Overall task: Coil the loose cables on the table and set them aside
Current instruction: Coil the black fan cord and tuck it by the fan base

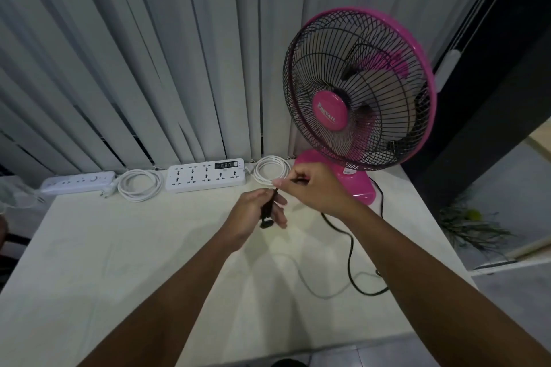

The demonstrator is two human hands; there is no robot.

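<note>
A black fan cable [349, 250] runs loose over the right part of the cream table [119, 262], from the pink fan base down into a loop near the right edge. My left hand [256, 211] grips the cable's black plug [266, 219] above the table's middle. My right hand [310, 188] pinches the cable just above the plug. Two white cables lie coiled at the back: one [140, 185] between the power strips, another [272, 170] partly hidden behind my right hand.
A pink fan [357, 89] stands at the back right on its base [362, 185]. Two white power strips, one small [77, 182] and one large [205, 177], lie along the back by grey vertical blinds. The table's right edge drops to the floor.
</note>
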